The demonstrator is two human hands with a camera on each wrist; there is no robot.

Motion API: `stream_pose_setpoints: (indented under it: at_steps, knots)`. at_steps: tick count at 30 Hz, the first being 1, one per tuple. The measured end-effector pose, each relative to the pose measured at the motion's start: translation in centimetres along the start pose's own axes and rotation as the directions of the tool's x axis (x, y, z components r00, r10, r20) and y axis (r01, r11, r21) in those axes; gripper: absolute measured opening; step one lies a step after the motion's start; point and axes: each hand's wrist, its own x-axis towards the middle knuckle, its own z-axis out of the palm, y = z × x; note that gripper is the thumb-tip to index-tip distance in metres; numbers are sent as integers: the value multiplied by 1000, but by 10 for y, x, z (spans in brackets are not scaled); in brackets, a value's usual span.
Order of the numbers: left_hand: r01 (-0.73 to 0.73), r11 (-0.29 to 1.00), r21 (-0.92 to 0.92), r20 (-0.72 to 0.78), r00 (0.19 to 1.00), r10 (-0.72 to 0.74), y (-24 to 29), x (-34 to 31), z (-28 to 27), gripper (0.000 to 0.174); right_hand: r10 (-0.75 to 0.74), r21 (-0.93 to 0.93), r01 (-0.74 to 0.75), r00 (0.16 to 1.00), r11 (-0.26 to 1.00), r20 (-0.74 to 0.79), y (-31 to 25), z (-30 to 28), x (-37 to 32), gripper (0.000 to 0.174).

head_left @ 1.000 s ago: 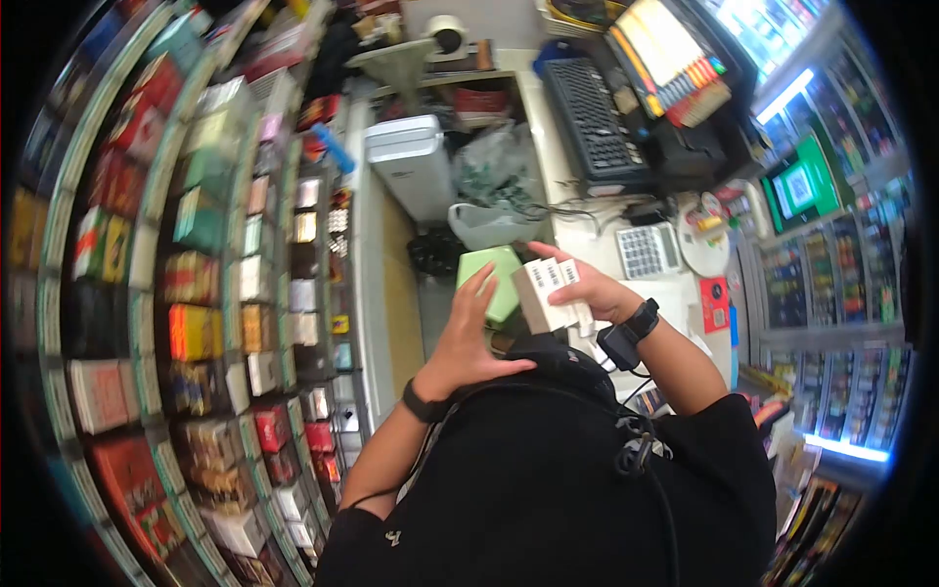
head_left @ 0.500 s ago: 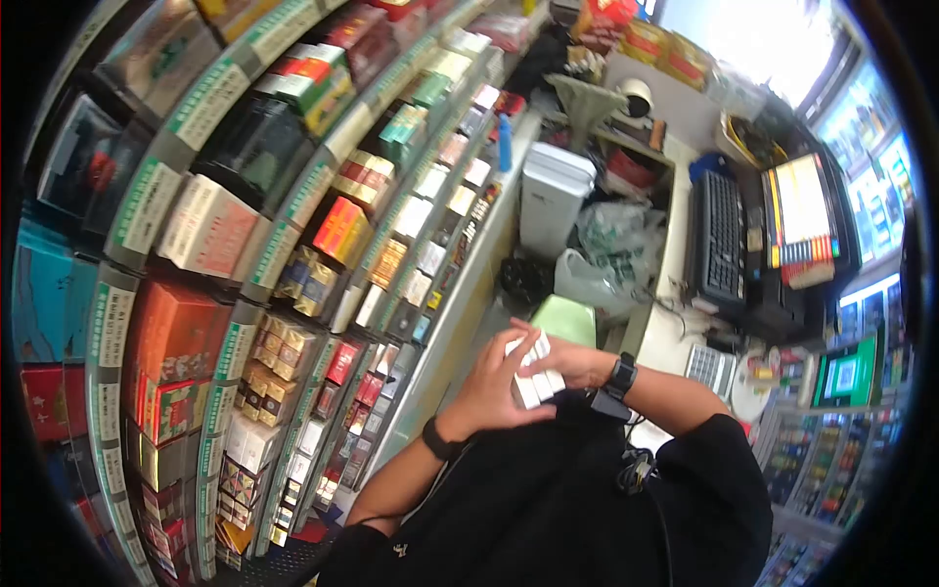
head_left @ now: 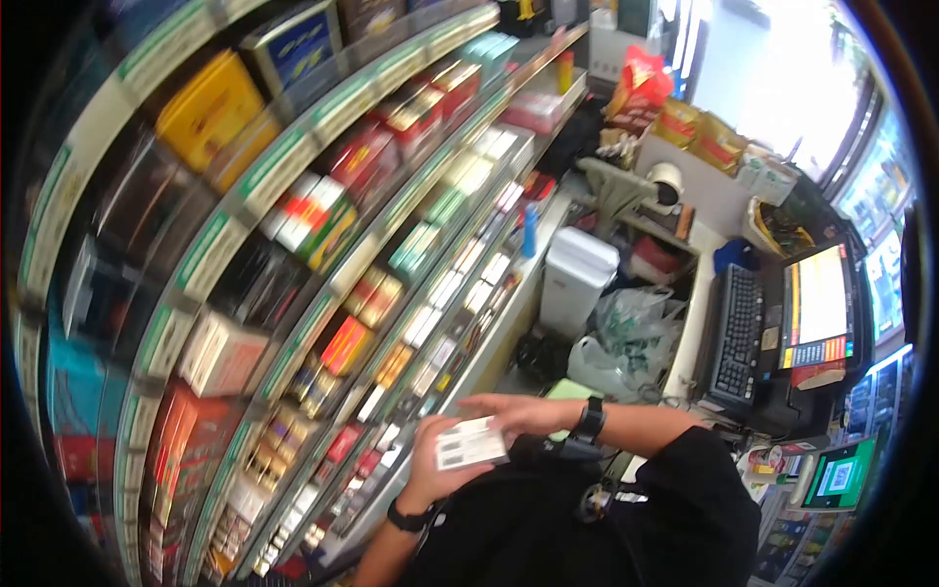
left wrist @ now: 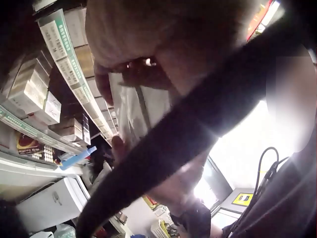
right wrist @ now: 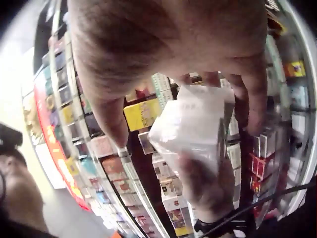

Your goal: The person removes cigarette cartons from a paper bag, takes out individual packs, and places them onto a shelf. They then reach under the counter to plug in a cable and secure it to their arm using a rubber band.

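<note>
Shelving (head_left: 391,235) fills the left side, and its front edges, which carry label strips (head_left: 284,166), run slantwise to the upper middle. On the right is the surface (head_left: 709,298), whose inner edge faces toward the shelving; between these two edges stand a white bin (head_left: 579,279) and, beside it, a plastic bag (head_left: 631,328). On the surface lies a black keyboard (head_left: 741,323). In the open room before the bin are both hands (how far they are from the shelf edges, I cannot tell). The right hand (head_left: 533,415) stretches its fingers toward the left; its grip is apart, the thumb well separated from the fingers. The left hand (head_left: 430,460) has its grip clamped on the white packs (head_left: 471,444), with the thumb along their side nearest to the body. So the packs lie inside the grip of the left hand and just beside the right hand; whether the right fingers touch them is not clear. On their upper face is dark print (head_left: 460,452).
</note>
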Motion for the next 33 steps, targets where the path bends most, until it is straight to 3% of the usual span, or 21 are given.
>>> stream_pose_setpoints:
  at_steps: [1, 2, 5, 6, 7, 8, 10, 11, 12, 14, 16, 17, 19, 20, 22, 24, 26, 28, 29, 31, 33]
  knots:
    - [9, 998, 56, -67, 998, -5, -11, -2, 2, 82, -144, -283, 147, 989, 948, 29, -7, 6, -7, 96]
    - [61, 998, -21, -143, 988, -63, -11, 1, 9, 83, -262, -539, 267, 961, 799, 88, -14, 17, -14, 98]
    - [100, 995, -25, -228, 968, -103, -17, 1, 38, 83, -506, -872, 246, 862, 424, -3, -10, 25, -14, 100]
    - [113, 994, 3, -243, 964, -109, -19, -1, 49, 82, -516, -879, 232, 856, 417, -19, -14, 22, -17, 100]
    - [98, 995, -8, -235, 967, -98, -19, -1, 53, 82, -440, -805, 214, 896, 554, -64, -19, 18, -20, 97]
    - [177, 983, -54, -137, 973, -183, -16, -2, 53, 79, -357, -711, 189, 929, 678, -94, -22, 16, -24, 95]
    - [247, 964, -96, -24, 968, -250, -26, -9, 51, 77, -285, -769, 165, 958, 617, -23, -28, 2, -37, 90]
    - [508, 704, -497, 303, 862, -408, -38, -12, 47, 77, -200, -819, 145, 979, 555, 38, -30, -5, -49, 86]
    - [726, 229, -648, 634, 681, -367, -41, -10, 42, 76, -98, -860, 137, 990, 492, 102, -32, -8, -54, 82]
    - [803, 286, -523, 773, 588, -238, -46, -4, 43, 75, -115, -786, 289, 956, 547, 271, -21, 2, -55, 81]
    - [832, 389, -395, 854, 488, -178, -48, 0, 48, 75, -177, -906, 311, 947, 286, 269, -8, 20, -55, 84]
    - [835, 425, -349, 878, 450, -163, -49, 2, 51, 75, -182, -909, 308, 947, 282, 265, -9, 28, -58, 84]
    - [827, 488, -279, 908, 393, -147, -52, 3, 53, 75, -204, -952, 274, 948, 133, 244, -16, 40, -62, 92]
    - [824, 509, -249, 919, 367, -144, -53, 2, 53, 75, -208, -954, 271, 948, 130, 241, -16, 40, -63, 92]
    - [817, 540, -205, 935, 326, -138, -56, 3, 52, 75, -202, -885, 282, 954, 371, 220, -12, 39, -64, 97]
    - [804, 569, -171, 946, 296, -135, -59, 2, 49, 75, -202, -856, 257, 962, 448, 183, -8, 42, -63, 98]
    - [794, 590, -147, 951, 277, -136, -61, 2, 46, 75, -197, -821, 233, 969, 522, 149, -4, 40, -60, 100]
    - [780, 610, -140, 951, 278, -137, -62, -2, 46, 74, -268, -868, 371, 918, 330, 291, -2, 37, -59, 93]
    - [770, 622, -143, 947, 289, -139, -63, -5, 45, 74, -260, -865, 375, 919, 334, 298, -2, 37, -57, 93]
    - [749, 641, -168, 928, 340, -154, -62, -12, 43, 74, -161, -893, 386, 921, 233, 355, -15, 43, -52, 83]
    - [728, 641, -243, 871, 455, -187, -55, -16, 41, 74, -143, -872, 423, 906, 247, 399, -24, 41, -49, 78]
